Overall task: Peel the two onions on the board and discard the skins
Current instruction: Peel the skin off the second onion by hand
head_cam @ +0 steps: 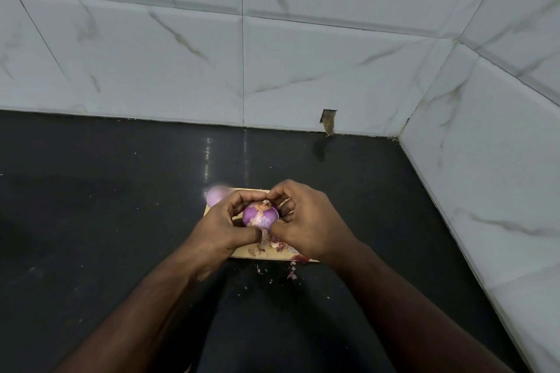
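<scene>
Left hand (pixel 225 222) cupped onion (pixel 260 214); right hand (pixel 298 219) pinched skin at tip, directly beside. Second onion (pixel 215 194) beyond left hand.

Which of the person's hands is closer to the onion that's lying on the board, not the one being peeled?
Left. The left hand sits just beside the onion on the board; the right hand is across the held onion.
</scene>
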A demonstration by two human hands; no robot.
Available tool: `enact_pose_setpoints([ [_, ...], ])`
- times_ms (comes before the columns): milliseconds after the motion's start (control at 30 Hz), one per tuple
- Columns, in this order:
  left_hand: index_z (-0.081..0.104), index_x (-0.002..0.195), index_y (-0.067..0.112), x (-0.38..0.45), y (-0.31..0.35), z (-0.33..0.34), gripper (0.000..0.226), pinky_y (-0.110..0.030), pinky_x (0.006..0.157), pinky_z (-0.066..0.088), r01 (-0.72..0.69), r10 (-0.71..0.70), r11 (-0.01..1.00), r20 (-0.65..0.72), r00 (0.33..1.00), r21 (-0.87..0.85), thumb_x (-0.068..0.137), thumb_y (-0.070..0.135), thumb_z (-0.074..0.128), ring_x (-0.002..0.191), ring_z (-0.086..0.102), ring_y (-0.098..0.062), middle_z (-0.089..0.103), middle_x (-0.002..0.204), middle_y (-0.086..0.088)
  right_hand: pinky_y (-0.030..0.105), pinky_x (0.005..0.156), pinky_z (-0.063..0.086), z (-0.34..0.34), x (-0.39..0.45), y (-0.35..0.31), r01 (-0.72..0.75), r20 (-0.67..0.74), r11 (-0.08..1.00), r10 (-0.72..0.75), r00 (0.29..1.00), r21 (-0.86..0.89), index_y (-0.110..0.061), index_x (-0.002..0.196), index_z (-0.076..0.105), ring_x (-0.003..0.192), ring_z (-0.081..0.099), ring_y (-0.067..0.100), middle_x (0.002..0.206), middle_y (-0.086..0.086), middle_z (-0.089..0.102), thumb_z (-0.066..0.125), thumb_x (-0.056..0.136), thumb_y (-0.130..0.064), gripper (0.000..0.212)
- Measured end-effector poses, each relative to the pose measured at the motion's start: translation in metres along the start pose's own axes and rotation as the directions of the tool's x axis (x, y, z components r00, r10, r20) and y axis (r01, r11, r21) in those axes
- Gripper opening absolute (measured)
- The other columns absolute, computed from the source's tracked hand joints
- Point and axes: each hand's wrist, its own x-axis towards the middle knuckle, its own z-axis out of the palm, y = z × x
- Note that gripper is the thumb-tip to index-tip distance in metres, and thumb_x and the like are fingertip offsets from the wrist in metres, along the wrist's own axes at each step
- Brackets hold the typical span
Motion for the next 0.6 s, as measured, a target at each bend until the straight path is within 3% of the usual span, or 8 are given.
enact_pose_setpoints([
  [200, 0.066, 0.122, 0.014, -0.001, -0.003, 0.002, 0.063, -0.040, 0.089, 0.060, 0.030, -0.030, 0.999, 0.018, 0.999, -0.018, 0.063, -0.003, 0.078, 0.108, 0.072, -0.028, 0.071, 0.121, -0.010, 0.014, 0.071, 0.053, -0.005, 0.003, 0.011, -0.040, -0.018, 0.997, 0.041, 0.999, 0.070, -0.021, 0.111, 0.065, 0.083, 0.065, 0.001, 0.096, -0.007, 0.069, 0.064, 0.085, 0.000, 0.033],
  [300, 0.065, 0.124, 0.013, 0.000, -0.003, 0.000, 0.063, -0.035, 0.085, 0.060, 0.055, -0.055, 0.995, 0.004, 0.998, -0.080, 0.064, -0.004, 0.077, 0.108, 0.072, -0.028, 0.071, 0.121, -0.011, 0.028, 0.081, 0.060, -0.013, 0.005, 0.015, -0.092, 0.044, 0.971, 0.084, 0.995, 0.222, -0.022, 0.112, 0.068, 0.093, 0.070, 0.004, 0.103, -0.008, 0.073, 0.059, 0.090, 0.000, 0.033],
  [467, 0.065, 0.126, 0.013, 0.002, 0.000, -0.001, 0.071, -0.036, 0.083, 0.062, 0.098, -0.094, 0.985, 0.031, 0.995, -0.140, 0.062, -0.012, 0.084, 0.104, 0.073, -0.031, 0.070, 0.119, -0.007, 0.034, 0.084, 0.061, -0.011, 0.004, 0.013, -0.119, 0.116, 0.952, 0.089, 0.989, 0.281, -0.023, 0.112, 0.070, 0.090, 0.074, 0.008, 0.107, -0.005, 0.075, 0.072, 0.088, -0.010, 0.027],
  [600, 0.065, 0.128, 0.021, 0.002, 0.004, -0.001, 0.068, -0.038, 0.086, 0.061, 0.070, -0.070, 0.998, -0.004, 0.998, 0.000, 0.067, -0.004, 0.085, 0.106, 0.072, -0.025, 0.067, 0.124, -0.004, 0.021, 0.074, 0.058, -0.008, 0.002, 0.012, -0.102, 0.080, 0.969, 0.086, 0.993, 0.224, -0.025, 0.111, 0.069, 0.086, 0.072, 0.003, 0.103, -0.007, 0.074, 0.072, 0.086, -0.010, 0.030],
])
